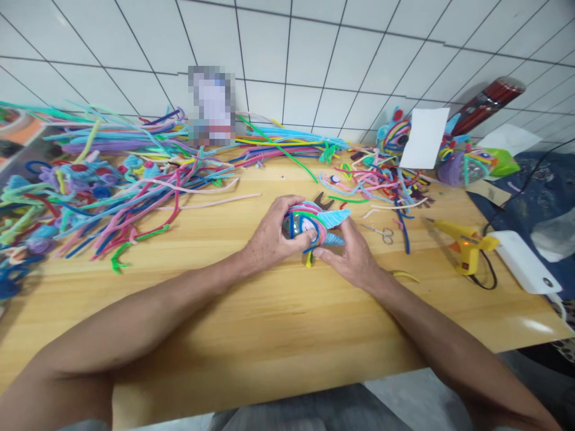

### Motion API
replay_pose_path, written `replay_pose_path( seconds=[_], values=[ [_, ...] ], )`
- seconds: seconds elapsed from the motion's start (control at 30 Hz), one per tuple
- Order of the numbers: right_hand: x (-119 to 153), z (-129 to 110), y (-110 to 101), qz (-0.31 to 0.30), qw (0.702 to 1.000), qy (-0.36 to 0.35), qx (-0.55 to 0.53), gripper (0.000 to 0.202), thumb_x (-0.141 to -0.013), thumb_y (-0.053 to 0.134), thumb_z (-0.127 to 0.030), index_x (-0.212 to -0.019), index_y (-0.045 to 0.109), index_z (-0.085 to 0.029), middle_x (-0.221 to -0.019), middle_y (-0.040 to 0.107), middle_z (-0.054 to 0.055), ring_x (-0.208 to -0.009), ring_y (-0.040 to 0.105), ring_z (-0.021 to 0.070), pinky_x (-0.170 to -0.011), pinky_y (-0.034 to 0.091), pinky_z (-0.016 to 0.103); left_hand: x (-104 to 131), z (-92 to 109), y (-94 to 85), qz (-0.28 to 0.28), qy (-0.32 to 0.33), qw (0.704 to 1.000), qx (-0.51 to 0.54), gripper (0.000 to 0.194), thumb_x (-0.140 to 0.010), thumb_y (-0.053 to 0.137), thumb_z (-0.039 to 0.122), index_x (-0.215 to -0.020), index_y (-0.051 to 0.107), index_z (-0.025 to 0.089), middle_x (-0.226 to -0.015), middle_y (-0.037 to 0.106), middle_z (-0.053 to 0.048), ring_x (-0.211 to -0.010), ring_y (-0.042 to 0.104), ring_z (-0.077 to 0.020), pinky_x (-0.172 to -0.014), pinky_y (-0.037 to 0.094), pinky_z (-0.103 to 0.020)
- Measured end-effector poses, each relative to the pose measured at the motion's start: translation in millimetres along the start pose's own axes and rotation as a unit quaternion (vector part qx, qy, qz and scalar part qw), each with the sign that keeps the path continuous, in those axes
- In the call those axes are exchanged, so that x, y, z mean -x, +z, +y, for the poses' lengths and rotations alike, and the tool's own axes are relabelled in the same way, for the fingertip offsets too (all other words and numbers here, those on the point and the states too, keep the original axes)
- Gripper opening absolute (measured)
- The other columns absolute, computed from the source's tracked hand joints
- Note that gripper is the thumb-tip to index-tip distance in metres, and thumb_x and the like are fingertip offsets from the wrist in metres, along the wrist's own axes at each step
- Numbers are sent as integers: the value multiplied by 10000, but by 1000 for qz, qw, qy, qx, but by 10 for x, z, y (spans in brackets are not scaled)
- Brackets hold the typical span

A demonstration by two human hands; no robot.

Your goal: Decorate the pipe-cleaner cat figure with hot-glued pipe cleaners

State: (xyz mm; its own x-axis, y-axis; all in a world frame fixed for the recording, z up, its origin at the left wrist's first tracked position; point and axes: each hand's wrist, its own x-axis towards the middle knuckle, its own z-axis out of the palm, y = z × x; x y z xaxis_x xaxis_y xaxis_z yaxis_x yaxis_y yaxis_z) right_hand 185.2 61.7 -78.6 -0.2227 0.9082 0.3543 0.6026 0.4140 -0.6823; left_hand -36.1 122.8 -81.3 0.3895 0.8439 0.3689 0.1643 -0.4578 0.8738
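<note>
Between my hands, above the middle of the table, is a small figure [320, 219] wound from pipe cleaners in pink, green and blue. Clear plastic shows at its left end, and light blue wing-like pieces stick out to the right. My left hand [269, 236] is wrapped round the clear end, its thumb pressed on the near side. Fingers of my right hand [357, 254] close about the blue pieces, the thumb at the figure's lower edge. Some of those fingertips are hidden behind it. A short yellow piece [309, 259] hangs below. Dark-handled pliers [320, 200] lie just behind.
Pipe cleaners [135, 209] heap over the left and back of the wooden table [251, 323]. Small scissors [385, 234] lie right of my hands. Farther right, a yellow hot glue gun [467, 244] stands by a white power strip [523, 263]. Similar figures [467, 167] sit at the back right.
</note>
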Motion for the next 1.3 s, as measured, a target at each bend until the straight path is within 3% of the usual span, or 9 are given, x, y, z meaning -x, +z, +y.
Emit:
replay_pose_path(
  seconds=[0.13,0.23,0.33,0.47,0.6,0.73,0.97,1.17,1.3],
  values=[
    [-6,-3,38,10,1000,-11,19,599,-909,827,-482,-1381,541,-249,-1334,672,134,-1222,678,341,-1018,603,515,9,42,-20,0,-18,1000,24,586,-874,818,486,-1340,593,210,-1349,684,-124,-1247,676,-297,-1107,547,-453],
    [-9,13,38,26,999,-6,31,596,-873,858,-495,-1339,578,-250,-1289,706,134,-1185,697,353,-1003,608,525,14,105,-74,-21,-29,997,70,495,-1012,660,574,-1350,621,215,-1404,683,-128,-1320,647,-300,-1166,508,-462],
    [-4,54,-21,34,999,17,16,558,-863,858,-551,-1276,621,-260,-1244,753,113,-1123,729,341,-985,616,510,9,137,-115,-28,-40,991,127,533,-1078,520,634,-1402,622,222,-1468,678,-119,-1394,617,-303,-1217,472,-476],
    [-7,138,-148,53,997,46,-44,591,-869,817,-669,-1250,650,-250,-1204,793,83,-1092,757,314,-972,621,468,-8,101,-124,-36,-56,982,180,567,-1078,518,650,-1433,625,222,-1519,659,-112,-1463,577,-321,-1265,433,-507],
    [-42,163,-250,50,996,46,-63,627,-828,849,-706,-1226,704,-243,-1209,807,84,-1109,764,314,-977,620,467,-43,74,-124,-95,-80,980,154,779,-943,758,623,-1573,513,236,-1642,539,-151,-1519,528,-370,-1266,446,-541],
    [-55,118,-290,61,995,43,-67,723,-756,903,-719,-1283,717,-260,-1327,767,116,-1173,745,336,-1021,614,505,-76,83,-126,-132,-3,990,54,1033,-751,959,512,-1619,464,250,-1643,511,-171,-1561,468,-403,-1323,373,-569],
    [-36,187,-207,130,966,79,-208,984,-732,853,-822,-1502,518,-309,-1541,628,152,-1352,668,338,-1127,571,535,-10,13,-28,-57,-30,989,130,942,-756,955,523,-1485,426,248,-1508,584,-166,-1383,639,-325,-1173,552,-489],
    [-67,173,-15,19,966,111,-234,895,-747,929,-683,-1440,544,-270,-1503,672,144,-1378,663,327,-1184,532,516,11,-70,39,-14,-50,989,137,937,-703,986,579,-1360,397,264,-1449,596,-153,-1368,650,-315,-1161,563,-505],
    [-96,178,44,11,969,112,-218,775,-796,920,-600,-1397,566,-261,-1450,711,116,-1338,688,305,-1147,553,467,-12,-87,21,-11,-43,993,106,1015,-647,1012,598,-1378,406,241,-1496,560,-185,-1413,623,-339,-1197,533,-514]
  ],
)
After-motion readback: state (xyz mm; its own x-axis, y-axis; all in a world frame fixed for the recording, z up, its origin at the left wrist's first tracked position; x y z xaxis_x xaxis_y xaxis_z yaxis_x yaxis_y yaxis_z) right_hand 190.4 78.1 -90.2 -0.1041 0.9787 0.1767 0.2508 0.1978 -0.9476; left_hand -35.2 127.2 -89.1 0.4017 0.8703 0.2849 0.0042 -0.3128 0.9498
